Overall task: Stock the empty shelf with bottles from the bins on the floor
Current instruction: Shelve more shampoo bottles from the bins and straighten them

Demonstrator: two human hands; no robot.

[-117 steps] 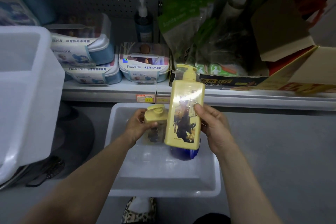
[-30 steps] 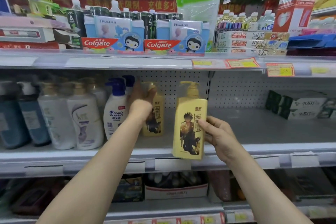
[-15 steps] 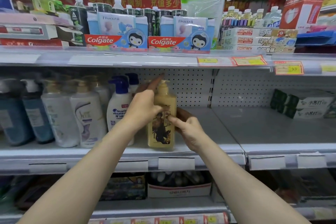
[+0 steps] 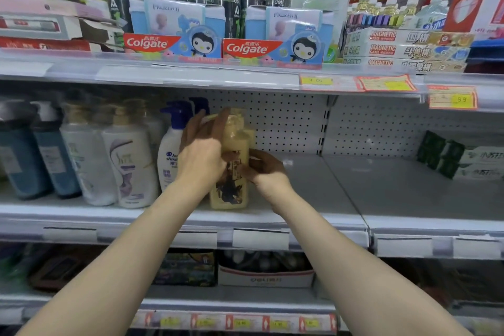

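A yellow pump bottle with a dark figure on its label stands upright on the grey middle shelf, right of a white and blue shampoo bottle. My right hand grips the yellow bottle's right side at mid height. My left hand lies against its left side, fingers stretched up to the pump top. A second yellow bottle behind it is mostly hidden by my hands. The floor bins are out of view.
Several white, teal and blue pump bottles fill the shelf's left part. Green and white boxes sit at its far right. The upper shelf carries Colgate boxes. A white carton sits on the lower shelf.
My right hand has carried the yellow bottle leftward and set it on the shelf in front of the other yellow bottle. Both hands now close around it.
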